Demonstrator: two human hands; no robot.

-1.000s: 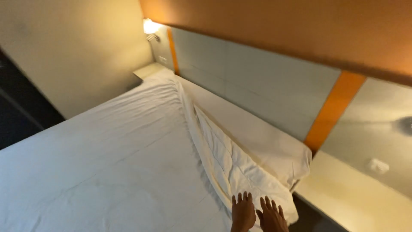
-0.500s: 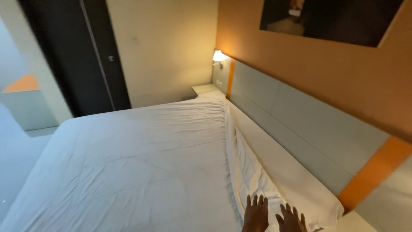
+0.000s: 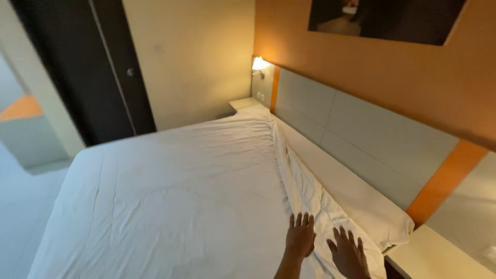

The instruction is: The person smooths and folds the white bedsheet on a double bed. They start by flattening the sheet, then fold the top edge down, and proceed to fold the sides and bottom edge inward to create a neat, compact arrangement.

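Both hands flat on the sheet (image 3: 181, 201), left hand (image 3: 300, 238) beside right hand (image 3: 349, 253), folded edge (image 3: 305, 191) between sheet and headboard (image 3: 361, 139), lamp (image 3: 259, 64) above far nightstand (image 3: 244, 104), door (image 3: 93, 67) beyond the bed's left side.

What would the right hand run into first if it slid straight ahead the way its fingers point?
The right hand lies flat on the folded sheet edge. Going straight on, it would likely ride along that rumpled fold toward the headboard; depth is hard to judge.

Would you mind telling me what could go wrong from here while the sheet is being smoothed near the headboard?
Both flat hands, left hand and right hand, press only the near end of the folded sheet edge, so the far creases may stay. Pushing might also drag the white sheet askew.
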